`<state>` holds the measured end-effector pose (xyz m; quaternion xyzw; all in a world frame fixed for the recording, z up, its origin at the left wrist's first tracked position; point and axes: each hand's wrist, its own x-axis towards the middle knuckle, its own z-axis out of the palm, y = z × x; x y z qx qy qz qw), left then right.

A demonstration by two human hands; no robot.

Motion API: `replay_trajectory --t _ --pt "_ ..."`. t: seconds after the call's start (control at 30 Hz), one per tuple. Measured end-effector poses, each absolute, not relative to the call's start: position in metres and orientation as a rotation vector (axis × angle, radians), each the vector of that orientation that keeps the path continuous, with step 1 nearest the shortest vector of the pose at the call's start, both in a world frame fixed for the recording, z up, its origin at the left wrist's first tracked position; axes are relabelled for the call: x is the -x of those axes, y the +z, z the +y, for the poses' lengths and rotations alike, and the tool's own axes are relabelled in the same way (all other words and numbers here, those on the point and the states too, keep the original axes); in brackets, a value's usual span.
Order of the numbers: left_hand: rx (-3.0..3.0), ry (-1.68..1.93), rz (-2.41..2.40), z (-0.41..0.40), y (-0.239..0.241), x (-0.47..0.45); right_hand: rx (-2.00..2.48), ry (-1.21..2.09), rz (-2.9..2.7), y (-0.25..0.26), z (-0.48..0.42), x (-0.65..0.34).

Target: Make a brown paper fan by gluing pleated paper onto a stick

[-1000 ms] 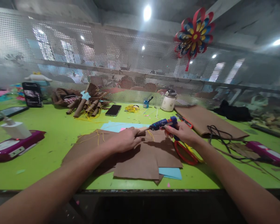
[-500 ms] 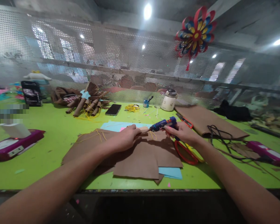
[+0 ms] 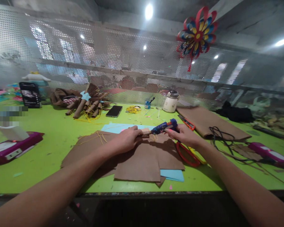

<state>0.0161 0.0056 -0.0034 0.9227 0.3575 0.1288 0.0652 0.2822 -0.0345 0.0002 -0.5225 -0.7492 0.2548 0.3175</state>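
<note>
A blue hot glue gun (image 3: 163,127) is in my right hand (image 3: 186,135), its fingers closed round the handle. The gun points left, its nozzle close to the tips of my left hand (image 3: 130,138). Those fingers pinch a small rolled strip of brown paper (image 3: 145,136); I cannot tell whether the nozzle touches it. Beneath both hands lie overlapping sheets of brown paper (image 3: 137,167), with light blue paper (image 3: 172,175) showing under them. Thin yellow strings (image 3: 100,135) lie on the left sheet. Red-handled scissors (image 3: 186,156) rest below my right wrist.
Paper rolls with a blue star (image 3: 85,96), a phone (image 3: 114,111), yellow string (image 3: 133,109) and a white bottle (image 3: 170,104) stand or lie behind. On the right are an orange cutter (image 3: 188,123), folded brown paper (image 3: 210,121) and black cable (image 3: 221,135). Purple power strips (image 3: 269,153) flank the green table (image 3: 49,126).
The view has shifted a little. My hands, the glue gun and the rolled paper stay in almost the same place.
</note>
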Motion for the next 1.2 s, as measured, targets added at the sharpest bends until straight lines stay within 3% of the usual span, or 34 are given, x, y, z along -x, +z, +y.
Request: replay_trajectory --t 1.2 --pt "-2.815 0.376 1.039 0.0048 -0.0071 -0.0143 1.365 0.55 -2.034 0.0028 -0.0382 -0.2767"
